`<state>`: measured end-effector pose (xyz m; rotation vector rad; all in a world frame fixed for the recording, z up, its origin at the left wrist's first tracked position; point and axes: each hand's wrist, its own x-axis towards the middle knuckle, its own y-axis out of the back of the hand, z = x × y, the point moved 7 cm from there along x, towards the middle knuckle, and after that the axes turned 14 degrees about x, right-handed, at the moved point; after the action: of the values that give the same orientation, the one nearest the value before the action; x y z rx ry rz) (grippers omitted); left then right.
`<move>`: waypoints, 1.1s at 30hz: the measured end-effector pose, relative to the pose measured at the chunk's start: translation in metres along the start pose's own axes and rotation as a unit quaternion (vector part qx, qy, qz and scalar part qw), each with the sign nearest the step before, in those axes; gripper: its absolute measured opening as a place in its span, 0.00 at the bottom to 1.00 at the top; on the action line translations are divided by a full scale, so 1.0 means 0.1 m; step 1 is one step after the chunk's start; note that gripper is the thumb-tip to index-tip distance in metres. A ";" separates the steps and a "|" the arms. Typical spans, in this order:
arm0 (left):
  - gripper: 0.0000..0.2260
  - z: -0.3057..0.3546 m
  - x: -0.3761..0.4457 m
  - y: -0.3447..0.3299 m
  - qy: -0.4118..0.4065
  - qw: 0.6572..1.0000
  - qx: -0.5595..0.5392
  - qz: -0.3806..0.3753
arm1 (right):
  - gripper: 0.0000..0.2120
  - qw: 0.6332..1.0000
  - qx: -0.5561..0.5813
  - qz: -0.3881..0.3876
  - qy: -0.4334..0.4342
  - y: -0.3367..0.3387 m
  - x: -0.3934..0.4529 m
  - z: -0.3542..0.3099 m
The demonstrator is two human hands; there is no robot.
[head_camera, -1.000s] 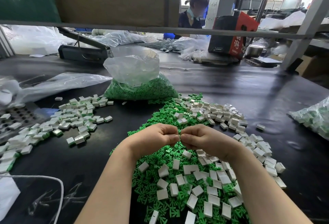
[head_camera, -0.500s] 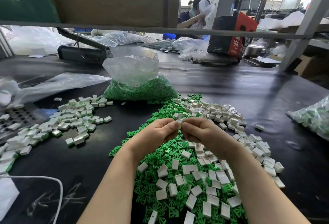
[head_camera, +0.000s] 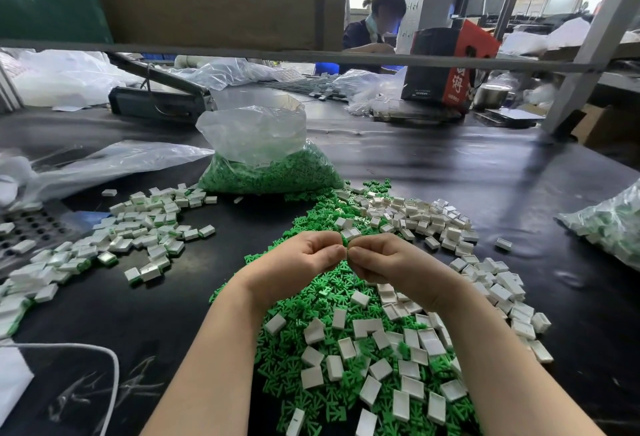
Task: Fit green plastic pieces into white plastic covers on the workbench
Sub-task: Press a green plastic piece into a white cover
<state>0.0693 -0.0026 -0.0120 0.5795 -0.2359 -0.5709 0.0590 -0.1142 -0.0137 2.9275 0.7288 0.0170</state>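
Both hands met above the middle of the workbench (head_camera: 450, 172): our left hand (head_camera: 298, 262) and right hand (head_camera: 384, 262) were curled with thumbs and fingertips pressed together around one small white cover (head_camera: 349, 235), of which only a white corner and a sliver of green showed between them. We could not tell whether the green piece was fully seated, since our fingers hid the joint.

Under our wrists, toward the near edge, lay the mixed heap of loose green pieces (head_camera: 322, 300) with empty white covers (head_camera: 408, 359) scattered over it. More empty covers (head_camera: 415, 217) ran on toward the right side of the bench. At the far end of the heap stood an open clear bag of green pieces (head_camera: 270, 172), well filled.

Toward the left edge sat a separate spread of fitted covers (head_camera: 145, 231), many showing green at one end; we judged these to be the finished ones. By the right edge lay another clear bag (head_camera: 609, 227) of white and green parts, its contents too blurred to sort.

By our reckoning the work was under way but far from done: the finished spread was sizeable, yet the loose heap and the full bag plainly outweighed it. A person (head_camera: 377, 26) sat beyond the far edge at another station.
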 end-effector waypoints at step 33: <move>0.12 -0.06 -0.01 0.08 0.022 0.999 0.013 0.045 | 0.14 0.997 -0.014 0.066 0.034 0.00 0.07 0.01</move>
<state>0.0742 0.0060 -0.0125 0.6027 -0.2269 -0.4682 0.0648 -0.1110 -0.0149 2.9557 0.5373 0.1382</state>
